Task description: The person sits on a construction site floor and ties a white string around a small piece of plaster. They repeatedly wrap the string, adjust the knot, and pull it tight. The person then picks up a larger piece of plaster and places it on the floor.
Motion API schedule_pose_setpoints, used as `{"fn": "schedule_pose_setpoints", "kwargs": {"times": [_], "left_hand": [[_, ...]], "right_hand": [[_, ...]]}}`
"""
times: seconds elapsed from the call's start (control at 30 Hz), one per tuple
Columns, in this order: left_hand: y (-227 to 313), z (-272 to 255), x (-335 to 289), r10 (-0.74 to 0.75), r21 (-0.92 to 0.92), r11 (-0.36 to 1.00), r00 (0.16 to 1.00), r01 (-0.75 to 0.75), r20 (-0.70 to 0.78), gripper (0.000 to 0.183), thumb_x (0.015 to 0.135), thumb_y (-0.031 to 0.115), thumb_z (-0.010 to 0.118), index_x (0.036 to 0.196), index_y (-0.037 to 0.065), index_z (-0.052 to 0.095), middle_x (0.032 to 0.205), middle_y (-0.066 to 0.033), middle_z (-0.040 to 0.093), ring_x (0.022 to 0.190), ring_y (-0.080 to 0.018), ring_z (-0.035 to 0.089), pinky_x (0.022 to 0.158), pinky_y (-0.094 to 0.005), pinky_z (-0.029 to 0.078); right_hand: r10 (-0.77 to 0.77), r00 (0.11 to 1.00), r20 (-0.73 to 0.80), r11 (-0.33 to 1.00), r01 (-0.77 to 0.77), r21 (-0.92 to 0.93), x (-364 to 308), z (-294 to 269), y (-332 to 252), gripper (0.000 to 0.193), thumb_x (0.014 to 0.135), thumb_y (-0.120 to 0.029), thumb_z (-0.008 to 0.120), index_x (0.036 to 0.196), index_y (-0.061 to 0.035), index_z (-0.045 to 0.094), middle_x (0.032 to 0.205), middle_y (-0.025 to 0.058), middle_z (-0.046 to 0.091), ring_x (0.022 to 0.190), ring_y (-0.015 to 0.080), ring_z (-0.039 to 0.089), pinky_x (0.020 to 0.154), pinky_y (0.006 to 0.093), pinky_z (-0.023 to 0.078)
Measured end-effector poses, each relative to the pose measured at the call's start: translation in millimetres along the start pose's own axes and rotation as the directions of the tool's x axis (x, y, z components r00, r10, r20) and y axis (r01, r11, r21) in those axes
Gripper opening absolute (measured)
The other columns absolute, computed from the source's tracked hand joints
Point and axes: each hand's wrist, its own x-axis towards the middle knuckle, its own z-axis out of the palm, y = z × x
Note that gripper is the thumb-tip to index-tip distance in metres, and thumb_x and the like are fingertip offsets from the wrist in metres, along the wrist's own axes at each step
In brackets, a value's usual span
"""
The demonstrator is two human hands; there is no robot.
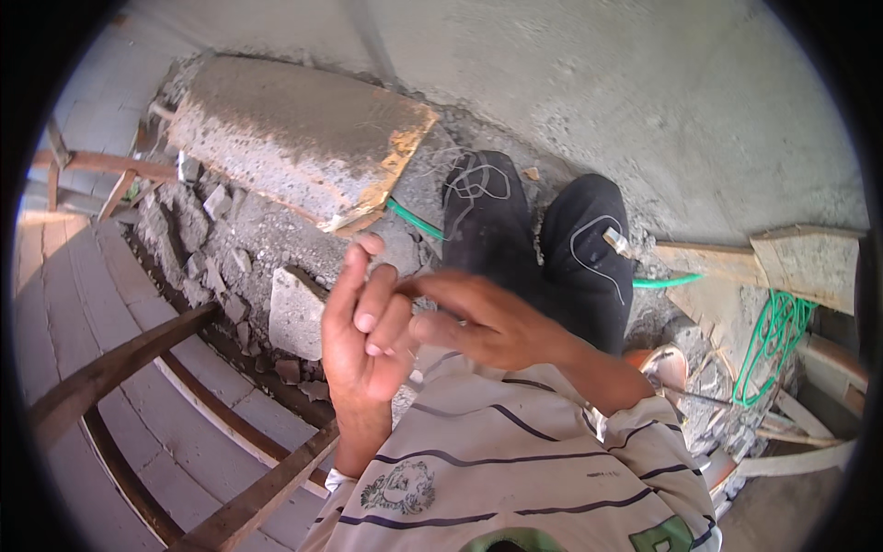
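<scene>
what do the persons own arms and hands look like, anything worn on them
Both hands are bare: the left hand and right hand show no gloves, rings or watch. A pale cuff edges the left wrist. The shirt is cream with thin dark stripes and a dark round emblem.

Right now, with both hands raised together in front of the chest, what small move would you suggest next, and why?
Probably part the hands slightly to check what they hold. The right hand has its fingertips pressed against the curled fingers of the left hand, and anything pinched between them is too small to see; thin wire lies loose on the black trousers below.
</scene>
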Motion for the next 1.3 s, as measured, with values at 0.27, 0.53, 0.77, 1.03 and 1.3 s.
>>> {"fn": "schedule_pose_setpoints", "kwargs": {"times": [0.27, 0.53, 0.77, 1.03, 1.3], "left_hand": [[49.4, -33.1, 48.1, 0.337, 0.299, 0.886, 0.935, -0.355, 0.111, 0.024, 0.112, 0.02, 0.039, 0.119, 0.001, 0.052, 0.061, 0.0024, 0.036, 0.042, -0.0063, 0.026, 0.036, -0.0234, 0.025], [47.8, -46.1, 56.7, 0.518, 0.555, 0.699, 0.854, -0.452, 0.043, 0.025, 0.109, 0.023, 0.049, 0.118, 0.001, 0.057, 0.062, 0.0045, 0.031, 0.047, -0.0041, 0.023, 0.04, -0.0218, 0.022], [32.3, -42.5, 62.0, 0.542, 0.704, 0.606, 0.84, -0.369, -0.027, 0.025, 0.106, 0.027, 0.055, 0.115, 0.004, 0.06, 0.062, 0.0052, 0.034, 0.049, -0.0043, 0.026, 0.043, -0.022, 0.022], [15.8, -121.7, 81.3, 0.302, 0.997, 0.07, 0.952, 0.02, -0.04, 0.034, 0.103, 0.025, 0.061, 0.129, 0.003, 0.061, 0.091, -0.008, 0.068, 0.077, -0.0176, 0.064, 0.073, -0.0303, 0.052], [-66.5, -30.6, 56.9, -0.001, 0.809, -0.495, 0.931, -0.317, 0.364, 0.032, 0.092, 0.01, 0.07, 0.123, 0.002, 0.067, 0.114, -0.0168, 0.069, 0.09, -0.0287, 0.069, 0.083, -0.0372, 0.055]], "right_hand": [[0.34, 0.94, -0.007, 0.906, -0.326, 0.269, -54.6, -32.5, 6.5, 0.029, 0.101, -0.027, 0.063, 0.11, 0.0008, 0.068, 0.091, 0.0068, 0.072, 0.079, 0.0104, 0.063, 0.068, 0.0269, 0.048], [0.453, 0.823, -0.343, 0.887, -0.38, 0.261, -118.9, -106.5, 7.1, 0.018, 0.098, -0.02, 0.069, 0.102, -0.0038, 0.077, 0.074, -0.0007, 0.067, 0.064, 0.0057, 0.055, 0.057, 0.0234, 0.043], [0.483, 0.65, -0.586, 0.869, -0.276, 0.41, -144.7, -121.0, 20.9, 0.025, 0.097, -0.023, 0.071, 0.103, -0.0003, 0.077, 0.07, 0.0013, 0.063, 0.062, 0.0065, 0.053, 0.055, 0.0227, 0.04], [0.372, 0.592, -0.715, 0.928, -0.256, 0.271, -141.6, -102.8, 38.3, 0.024, 0.099, -0.024, 0.068, 0.106, -0.0033, 0.077, 0.076, 0.0018, 0.065, 0.066, 0.0075, 0.055, 0.058, 0.0229, 0.042], [0.169, 0.771, -0.615, 0.898, -0.377, -0.227, -151.8, -92.0, 54.5, 0.009, 0.088, -0.008, 0.068, 0.092, -0.0025, 0.074, 0.079, 0.0098, 0.065, 0.074, 0.0238, 0.064, 0.068, 0.036, 0.05]]}}
